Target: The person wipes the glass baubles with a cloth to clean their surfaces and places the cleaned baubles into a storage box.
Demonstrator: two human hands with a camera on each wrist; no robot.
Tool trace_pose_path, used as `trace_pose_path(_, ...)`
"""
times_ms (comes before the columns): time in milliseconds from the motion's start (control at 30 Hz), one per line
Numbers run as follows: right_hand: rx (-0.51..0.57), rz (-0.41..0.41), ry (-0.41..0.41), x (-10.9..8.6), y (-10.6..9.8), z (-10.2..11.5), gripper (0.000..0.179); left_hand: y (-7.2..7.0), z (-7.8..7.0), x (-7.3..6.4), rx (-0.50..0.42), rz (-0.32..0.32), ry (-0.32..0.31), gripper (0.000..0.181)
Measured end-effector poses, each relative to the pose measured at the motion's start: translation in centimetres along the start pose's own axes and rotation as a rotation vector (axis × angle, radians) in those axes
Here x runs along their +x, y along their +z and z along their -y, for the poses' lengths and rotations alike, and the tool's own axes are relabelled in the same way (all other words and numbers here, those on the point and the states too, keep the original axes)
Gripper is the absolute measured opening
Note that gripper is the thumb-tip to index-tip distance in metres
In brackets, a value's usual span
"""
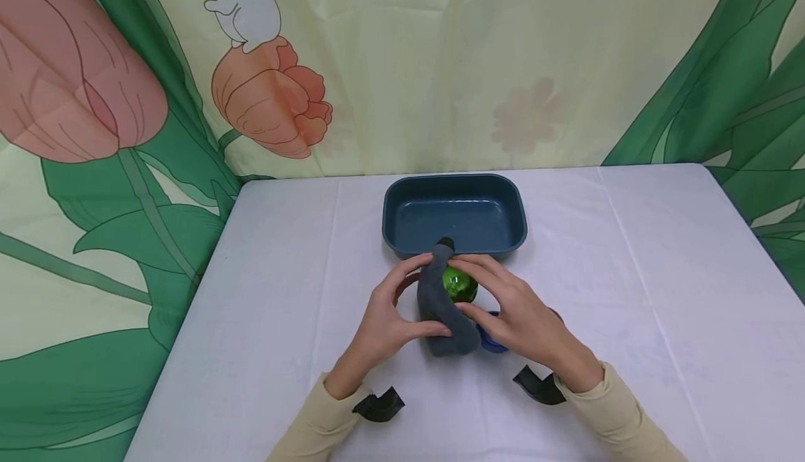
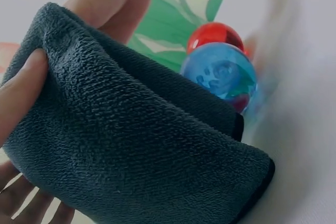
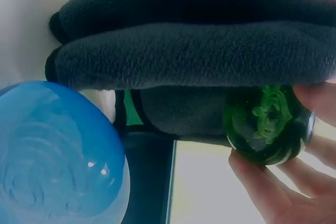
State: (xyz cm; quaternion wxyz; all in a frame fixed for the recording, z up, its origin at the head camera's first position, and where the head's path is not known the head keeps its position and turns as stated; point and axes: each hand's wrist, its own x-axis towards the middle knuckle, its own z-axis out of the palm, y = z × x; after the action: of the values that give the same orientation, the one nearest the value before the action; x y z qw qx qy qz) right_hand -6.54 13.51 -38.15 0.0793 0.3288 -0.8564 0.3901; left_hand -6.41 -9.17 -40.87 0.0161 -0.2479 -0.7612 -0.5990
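A dark grey towel (image 1: 434, 301) with black edging stands folded between both hands above the white table. My left hand (image 1: 391, 319) grips it, thumb on the near side and fingers on the far side. My right hand (image 1: 518, 312) holds a shiny green ball (image 1: 460, 283) between thumb and fingers, against the towel's right side. In the right wrist view, the green ball (image 3: 268, 124) sits partly behind a towel fold. A clear blue ball (image 2: 220, 72) and a red ball (image 2: 212, 34) lie close by, both largely hidden under my right hand in the head view.
A dark blue rectangular tub (image 1: 455, 244) stands just beyond the hands, near the table's back edge. The white tablecloth (image 1: 264, 294) spreads around them. A printed curtain (image 1: 428, 63) hangs behind. Black straps (image 1: 379, 405) show at both wrists.
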Motion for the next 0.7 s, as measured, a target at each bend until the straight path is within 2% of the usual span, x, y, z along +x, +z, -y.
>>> trace_pose_path(200,0.084,-0.009,0.039,0.1,0.1,0.2,0.065,0.3,0.1,0.1,0.067,-0.022,0.044,0.099)
trace_pose_path(467,0.199,-0.036,0.071,0.3,0.1,0.4,0.059,0.8,0.2,0.2,0.093,-0.009,0.117,0.105)
trace_pose_path(700,0.213,-0.049,0.074,0.1,0.1,0.2,0.057,1.1,0.4,0.2,0.073,-0.005,0.117,0.106)
